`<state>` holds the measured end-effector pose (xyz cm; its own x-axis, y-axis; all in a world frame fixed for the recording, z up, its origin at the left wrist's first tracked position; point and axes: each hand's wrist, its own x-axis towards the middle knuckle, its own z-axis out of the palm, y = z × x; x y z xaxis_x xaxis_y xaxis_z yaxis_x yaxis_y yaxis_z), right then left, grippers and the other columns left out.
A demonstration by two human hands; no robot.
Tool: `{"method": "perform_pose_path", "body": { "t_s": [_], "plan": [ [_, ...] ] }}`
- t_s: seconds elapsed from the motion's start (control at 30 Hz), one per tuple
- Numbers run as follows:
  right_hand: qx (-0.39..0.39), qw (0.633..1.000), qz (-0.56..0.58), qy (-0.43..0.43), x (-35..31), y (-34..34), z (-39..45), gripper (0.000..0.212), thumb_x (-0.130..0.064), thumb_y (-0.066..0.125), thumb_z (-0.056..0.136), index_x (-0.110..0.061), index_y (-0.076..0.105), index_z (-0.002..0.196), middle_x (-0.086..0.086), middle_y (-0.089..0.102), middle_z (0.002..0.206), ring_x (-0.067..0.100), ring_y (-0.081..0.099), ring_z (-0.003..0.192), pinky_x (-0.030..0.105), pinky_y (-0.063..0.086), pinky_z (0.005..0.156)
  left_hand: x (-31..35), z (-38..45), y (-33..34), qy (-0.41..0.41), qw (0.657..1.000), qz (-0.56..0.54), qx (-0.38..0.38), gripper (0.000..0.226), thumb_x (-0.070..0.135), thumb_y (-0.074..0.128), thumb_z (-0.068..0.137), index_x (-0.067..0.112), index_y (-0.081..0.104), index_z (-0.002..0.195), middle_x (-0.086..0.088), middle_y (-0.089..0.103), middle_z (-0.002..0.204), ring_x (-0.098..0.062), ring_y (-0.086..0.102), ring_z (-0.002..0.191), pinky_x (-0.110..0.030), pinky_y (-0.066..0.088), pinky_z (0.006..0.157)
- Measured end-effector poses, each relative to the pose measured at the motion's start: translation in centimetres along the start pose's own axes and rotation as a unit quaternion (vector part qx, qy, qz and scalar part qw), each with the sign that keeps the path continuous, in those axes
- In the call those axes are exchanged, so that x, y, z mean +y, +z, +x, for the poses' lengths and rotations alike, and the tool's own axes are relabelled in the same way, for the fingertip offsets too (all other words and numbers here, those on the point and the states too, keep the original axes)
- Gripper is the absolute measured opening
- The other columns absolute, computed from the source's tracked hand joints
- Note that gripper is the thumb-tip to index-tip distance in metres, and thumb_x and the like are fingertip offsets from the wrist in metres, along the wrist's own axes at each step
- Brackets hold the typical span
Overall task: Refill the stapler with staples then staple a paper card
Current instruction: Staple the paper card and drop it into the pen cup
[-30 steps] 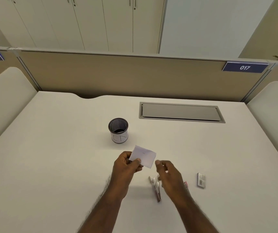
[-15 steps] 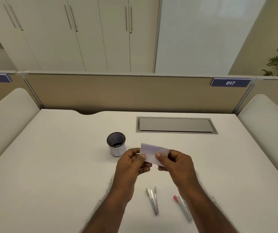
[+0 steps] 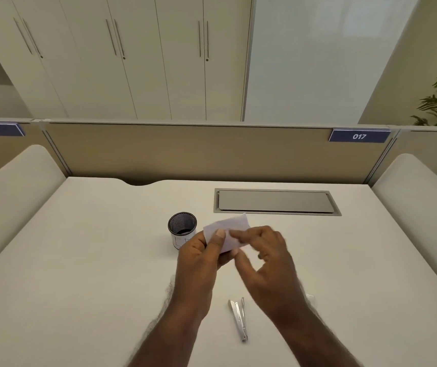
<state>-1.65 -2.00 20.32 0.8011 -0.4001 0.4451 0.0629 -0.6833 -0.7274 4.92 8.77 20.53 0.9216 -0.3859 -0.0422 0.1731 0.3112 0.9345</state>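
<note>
I hold a small white paper card [image 3: 228,227] above the desk, in front of me. My left hand [image 3: 201,258] grips its left part, with the thumb pressed on the face. My right hand [image 3: 262,258] is blurred; its forefinger lies on the card's face and its thumb sits at the lower edge, pinching it. A silver stapler [image 3: 238,319] lies flat on the white desk [image 3: 79,260] below the hands, between my forearms, and neither hand touches it.
A black mesh pen cup [image 3: 182,229] stands just left of the card. A grey cable-tray lid [image 3: 275,201] is set into the desk behind it. A small white thing [image 3: 310,296] peeks out beside my right forearm. Padded dividers flank the desk.
My right hand came up from the stapler to the card, which both hands now hold higher and farther from me. The card has tilted. The view has tipped upward.
</note>
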Motion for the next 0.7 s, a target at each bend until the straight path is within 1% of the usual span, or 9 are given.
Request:
{"method": "perform_pose_path", "body": {
  "t_s": [0.07, 0.1, 0.17, 0.23, 0.3, 0.37, 0.47, 0.57, 0.7],
  "plan": [
    [0.051, 0.997, 0.034, 0.05, 0.2, -0.6, 0.6, 0.026, -0.032, 0.065, 0.087, -0.038, 0.06, 0.111, -0.024, 0.056, 0.105, 0.006, 0.053, 0.101, 0.019, 0.044, 0.075, 0.5, 0.1, -0.1, -0.016, 1.0, -0.008, 0.008, 0.023, 0.015, 0.056, 0.097, 0.018, 0.078, 0.096, -0.009, 0.076, 0.099, -0.019, 0.073, 0.089, -0.026, 0.059, 0.072],
    [0.049, 0.993, 0.066, 0.09, 0.2, -0.9, 1.0, 0.029, -0.033, 0.067, 0.087, -0.04, 0.057, 0.114, -0.024, 0.057, 0.107, 0.004, 0.055, 0.1, 0.018, 0.047, 0.073, 0.7, 0.1, 0.0, -0.02, 1.0, -0.004, 0.007, 0.023, 0.014, 0.057, 0.097, 0.018, 0.079, 0.094, -0.008, 0.077, 0.098, -0.018, 0.073, 0.087, -0.027, 0.059, 0.07],
    [-0.001, 0.974, 0.156, 0.163, 0.2, -1.5, 1.8, 0.029, -0.032, 0.069, 0.086, -0.041, 0.059, 0.111, -0.021, 0.066, 0.101, 0.001, 0.061, 0.092, 0.016, 0.051, 0.068, 0.9, 0.1, 0.1, -0.021, 1.0, 0.015, 0.002, 0.022, 0.013, 0.057, 0.097, 0.019, 0.078, 0.093, -0.007, 0.077, 0.095, -0.019, 0.073, 0.086, -0.027, 0.059, 0.068],
    [-0.044, 0.956, 0.222, 0.187, 0.2, -1.9, 2.2, 0.012, -0.027, 0.07, 0.086, -0.035, 0.07, 0.095, -0.012, 0.074, 0.085, 0.002, 0.066, 0.076, 0.016, 0.053, 0.063, 1.0, 0.0, 0.1, -0.02, 0.999, 0.029, -0.004, 0.02, 0.012, 0.058, 0.096, 0.018, 0.077, 0.095, -0.008, 0.077, 0.094, -0.021, 0.073, 0.087, -0.027, 0.059, 0.068],
    [-0.058, 0.946, 0.249, 0.199, 0.3, -2.2, 2.4, 0.006, -0.023, 0.07, 0.086, -0.026, 0.075, 0.088, -0.004, 0.076, 0.08, 0.005, 0.065, 0.067, 0.019, 0.053, 0.062, 1.1, 0.0, 0.2, -0.026, 0.999, 0.031, -0.013, 0.018, 0.012, 0.059, 0.096, 0.017, 0.076, 0.097, -0.009, 0.077, 0.094, -0.02, 0.073, 0.087, -0.027, 0.058, 0.068],
    [-0.061, 0.939, 0.264, 0.21, 0.5, -2.2, 2.5, 0.007, -0.021, 0.07, 0.086, -0.022, 0.076, 0.089, -0.001, 0.076, 0.081, 0.011, 0.067, 0.07, 0.021, 0.054, 0.063, 1.2, 0.0, 0.3, -0.036, 0.999, 0.027, -0.013, 0.016, 0.012, 0.061, 0.094, 0.014, 0.075, 0.099, -0.01, 0.077, 0.093, -0.02, 0.073, 0.085, -0.026, 0.058, 0.066],
    [-0.077, 0.939, 0.258, 0.214, 0.6, -2.3, 2.6, 0.008, -0.022, 0.069, 0.086, -0.024, 0.076, 0.09, -0.003, 0.077, 0.084, 0.018, 0.07, 0.077, 0.024, 0.057, 0.066, 1.3, 0.1, 0.3, -0.036, 0.998, 0.045, -0.008, 0.014, 0.012, 0.064, 0.091, 0.011, 0.074, 0.101, -0.01, 0.077, 0.091, -0.021, 0.074, 0.083, -0.027, 0.058, 0.066],
    [-0.095, 0.94, 0.252, 0.209, 0.5, -2.4, 2.7, 0.011, -0.025, 0.07, 0.085, -0.024, 0.077, 0.093, -0.004, 0.077, 0.086, 0.016, 0.072, 0.081, 0.026, 0.058, 0.071, 1.3, 0.0, 0.3, -0.028, 0.997, 0.071, -0.016, 0.013, 0.011, 0.065, 0.091, 0.013, 0.076, 0.099, -0.009, 0.077, 0.09, -0.022, 0.074, 0.084, -0.028, 0.058, 0.066],
    [-0.113, 0.932, 0.27, 0.212, 0.3, -3.0, 2.9, 0.013, -0.024, 0.072, 0.085, -0.02, 0.078, 0.095, -0.001, 0.078, 0.091, 0.019, 0.073, 0.086, 0.031, 0.058, 0.079, 1.8, -0.3, 0.2, -0.034, 0.997, 0.058, -0.025, 0.016, 0.01, 0.062, 0.092, 0.014, 0.078, 0.092, -0.007, 0.077, 0.087, -0.016, 0.072, 0.079, -0.026, 0.057, 0.064]
  ]
}}
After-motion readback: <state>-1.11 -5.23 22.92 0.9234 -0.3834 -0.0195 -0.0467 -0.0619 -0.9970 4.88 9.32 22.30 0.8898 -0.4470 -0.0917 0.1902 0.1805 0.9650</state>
